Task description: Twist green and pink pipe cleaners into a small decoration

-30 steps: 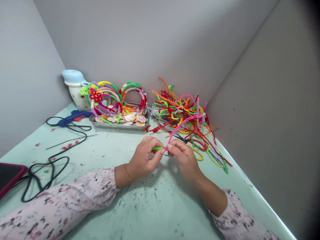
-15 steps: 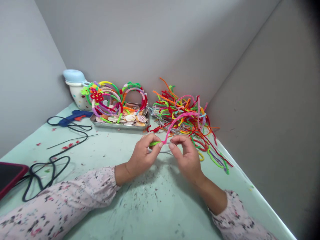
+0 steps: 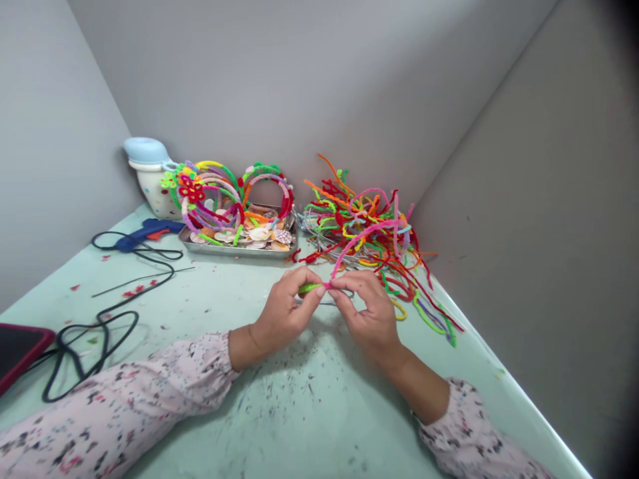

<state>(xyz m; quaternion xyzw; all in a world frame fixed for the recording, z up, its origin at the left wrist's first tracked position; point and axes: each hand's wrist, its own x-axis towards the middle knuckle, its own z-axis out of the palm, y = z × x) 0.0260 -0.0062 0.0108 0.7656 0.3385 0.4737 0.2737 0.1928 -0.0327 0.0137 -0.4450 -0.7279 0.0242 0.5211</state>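
My left hand (image 3: pixel 289 306) is closed in a pinch on the bright green, fuzzy-wrapped part of a thin grey metal headband (image 3: pixel 310 288). Most of the band is hidden behind my fingers. From the pinch point a pink pipe cleaner (image 3: pixel 357 234) arcs up and to the right, its far end over the heap behind. My right hand (image 3: pixel 367 313) is closed too, thumb and forefinger pressed on the pink pipe cleaner where it meets the band. The fingertips of both hands almost touch.
Behind lies a tangled heap of coloured pipe cleaners (image 3: pixel 344 206). A metal tray (image 3: pixel 234 251) holds shells, with wrapped headbands (image 3: pixel 214 193) on it. To the left are a blue glue gun (image 3: pixel 144 233), black cable (image 3: pixel 107 319), blue-lidded white container (image 3: pixel 152 183) and red-edged device (image 3: pixel 24 356).
My right hand has moved slightly left, from the bare band onto the base of the pink pipe cleaner. My left hand keeps its pinch in the same place.
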